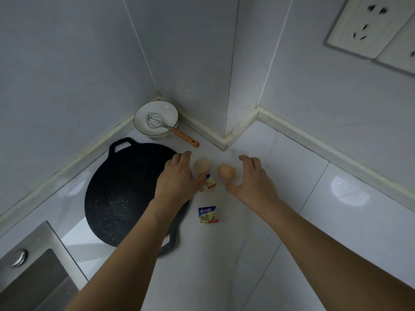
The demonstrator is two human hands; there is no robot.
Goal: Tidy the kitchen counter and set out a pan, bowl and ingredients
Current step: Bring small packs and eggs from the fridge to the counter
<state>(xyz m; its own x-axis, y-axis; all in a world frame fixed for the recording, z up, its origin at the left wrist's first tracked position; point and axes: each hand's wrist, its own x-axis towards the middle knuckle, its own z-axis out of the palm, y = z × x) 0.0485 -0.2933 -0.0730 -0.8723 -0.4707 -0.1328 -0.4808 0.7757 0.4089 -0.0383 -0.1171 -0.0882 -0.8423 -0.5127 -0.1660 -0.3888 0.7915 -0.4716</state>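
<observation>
Forearms, two, bare, entering from the bottom edge and reaching forward over a pale glossy counter (pixel 280 254). Left hand (pixel 177 178): palm down, fingers straight and slightly spread, gripping nothing; lying over the right edge of the pan, thumb reaching toward the upper butter packet, whether touching it cannot be told. Right hand (pixel 253 182): palm down, fingers loosely arched and apart, thumb out to the left, holding nothing; just right of the darker egg, contact not discernible. Pan (pixel 121 194): flat, round, black with pale speckles, loop handles at its far and near edges; flat on the counter, left of centre. Eggs, two, on the counter between the hands: paler egg (pixel 201 166) beside the left hand's fingers, darker egg (pixel 226 171) to its right, apart from each other. Butter packets, two, small and square, blue and yellow print: upper butter packet (pixel 208 183) just below the paler egg, partly hidden by the left thumb; lower butter packet (pixel 208 215) nearer the camera, beside the pan's right rim. Bowl (pixel 143 113): white, dark rim line, set in the far corner against the wall. Whisk (pixel 157 121): wire head inside the bowl, orange handle (pixel 185 138) leaning out over the rim to the right. Sink (pixel 27 272): steel, bottom left. Wall sockets (pixel 368 25): white, top right.
</observation>
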